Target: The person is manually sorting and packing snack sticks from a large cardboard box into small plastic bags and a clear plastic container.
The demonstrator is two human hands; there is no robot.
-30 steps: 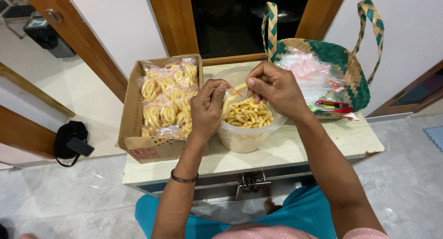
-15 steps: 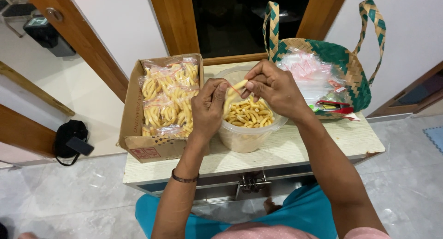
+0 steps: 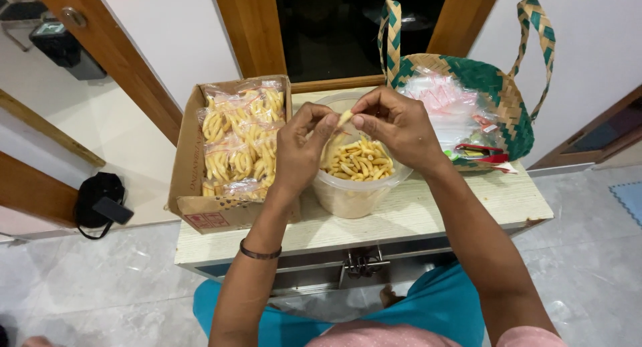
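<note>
Nearest you, your knees in blue cloth show under the edge of the table (image 3: 428, 216), with a metal latch on its front. Your left forearm wears a dark bracelet (image 3: 259, 253).

Above the table, your left hand (image 3: 299, 151) and right hand (image 3: 399, 127) meet over the tub (image 3: 351, 196). Both are pinched narrow, fingertips close together, on a small clear bag (image 3: 342, 123) held between them. The bag shows a thin red line at its top and a yellow snack stick inside. How much of the bag each hand grips is hard to tell, since the fingers hide most of it.

The tub stands on the table just below your hands, about half full of yellow snack sticks (image 3: 358, 163).

Left of the tub, touching your left wrist side, sits a cardboard box (image 3: 200, 210) packed with filled bags (image 3: 242, 143) of the same sticks.

Right of the tub and further back, a green and tan woven basket (image 3: 511, 109) holds empty clear bags (image 3: 445, 106) and a red stapler-like tool (image 3: 481, 153).

Beyond are a wooden door frame and white walls.
</note>
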